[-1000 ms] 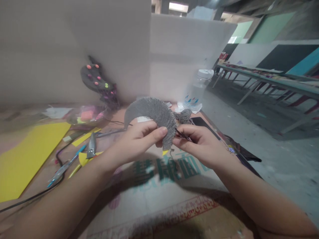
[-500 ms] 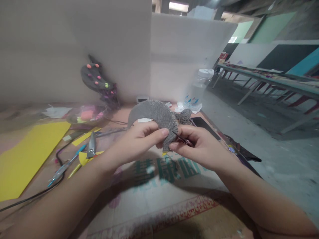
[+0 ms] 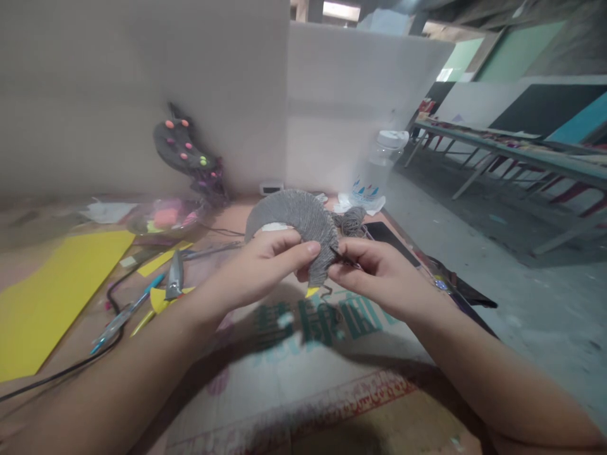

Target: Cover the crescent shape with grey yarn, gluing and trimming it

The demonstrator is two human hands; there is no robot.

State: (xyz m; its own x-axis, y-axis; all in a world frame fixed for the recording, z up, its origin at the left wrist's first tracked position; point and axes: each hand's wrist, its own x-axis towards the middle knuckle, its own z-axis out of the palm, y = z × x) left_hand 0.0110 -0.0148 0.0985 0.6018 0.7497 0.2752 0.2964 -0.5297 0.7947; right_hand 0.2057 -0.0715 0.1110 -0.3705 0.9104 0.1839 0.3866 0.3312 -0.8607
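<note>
One bare left hand (image 3: 268, 258): grasped the thick, grey, yarn-wrapped crescent (image 3: 296, 215), thumb on its near face, the other fingers partly hidden.
Left grip: a steady, light pinch close to the worked edge seemed best, firm enough to stop twisting without squashing the wraps.
Crescent's place: between both hands, held above the pale flat sheet printed with green characters (image 3: 279, 388).
Long axis: curved, not straight; it rose from the upper left behind the left hand, arched over, and dropped on the right.
Pointing: the narrow end, with its small yellow tip (image 3: 312, 291), aimed down toward the near side; the hollow faced the left hand.
Lay of the wraps: side by side across that axis, ribbed along the outer right edge.
Thin grey loose strand (image 3: 327, 290): hung beside the yellow tip, best left out of the tool's way.
Dark, slim, pointed tool (image 3: 349, 258): tip apparently at the outer edge; shallow moves probably suited the strands better than digging. Its exact kind could not be told.
Tangled grey yarn bundle (image 3: 353, 221): lay just beyond the right hand.
Bare right hand (image 3: 386, 272): pinched the tool between thumb and fingers.
</note>
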